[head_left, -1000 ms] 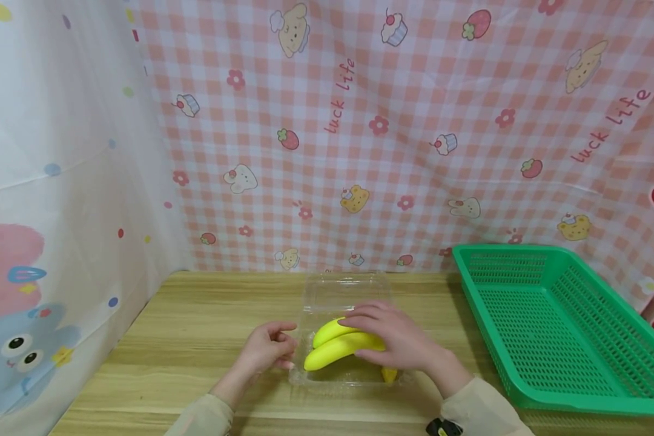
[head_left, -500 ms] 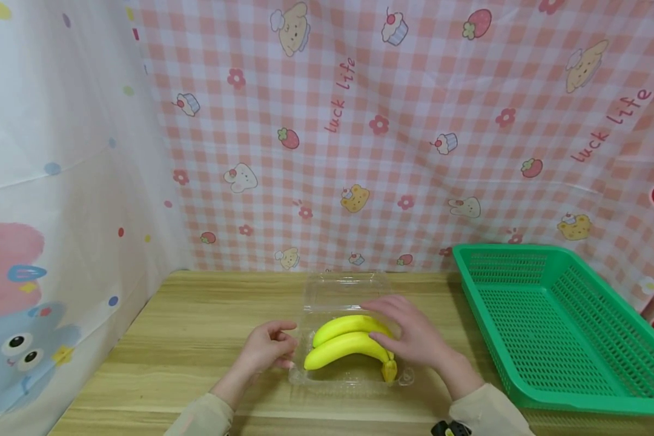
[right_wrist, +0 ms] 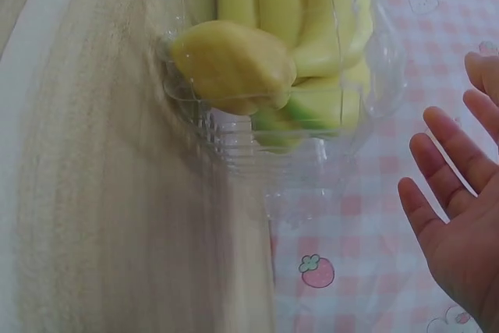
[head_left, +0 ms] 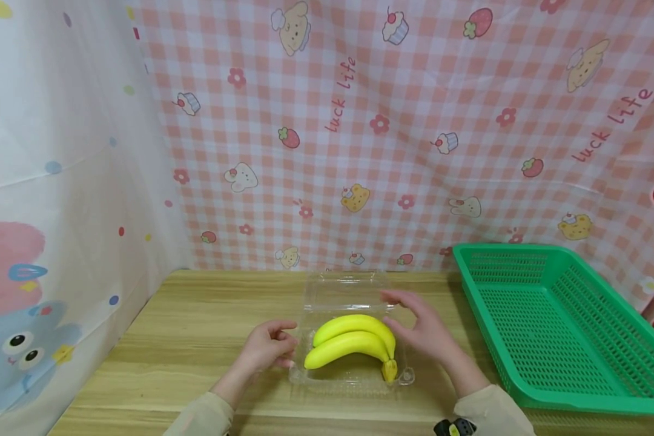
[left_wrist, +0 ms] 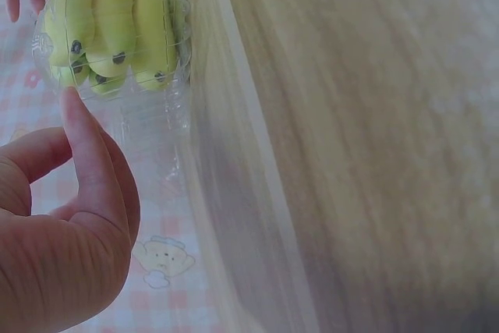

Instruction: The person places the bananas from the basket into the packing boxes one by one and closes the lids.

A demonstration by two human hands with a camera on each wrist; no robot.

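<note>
A bunch of yellow bananas [head_left: 354,345] lies in a clear plastic clamshell box [head_left: 349,383], its stem end toward the front right. The box's transparent lid [head_left: 346,290] is folded back behind it. My left hand [head_left: 270,346] is at the box's left side with fingers loosely bent, holding nothing. In the left wrist view, a fingertip of the left hand [left_wrist: 78,200] overlaps the box's lower edge, below the dark banana tips [left_wrist: 117,58]. My right hand [head_left: 422,327], fingers spread, is beside the box's right side. The right wrist view shows the right hand [right_wrist: 460,208] holding nothing.
A green perforated plastic basket [head_left: 515,387] stands to the right of the box on the wooden table [head_left: 196,327]. Behind the table hangs a pink checked cloth [head_left: 414,151], and a white patterned cloth [head_left: 87,200] hangs on the left.
My right hand has drawn off the bananas to the right, uncovering the upper banana and the stem. The left hand and the box have stayed in place.
</note>
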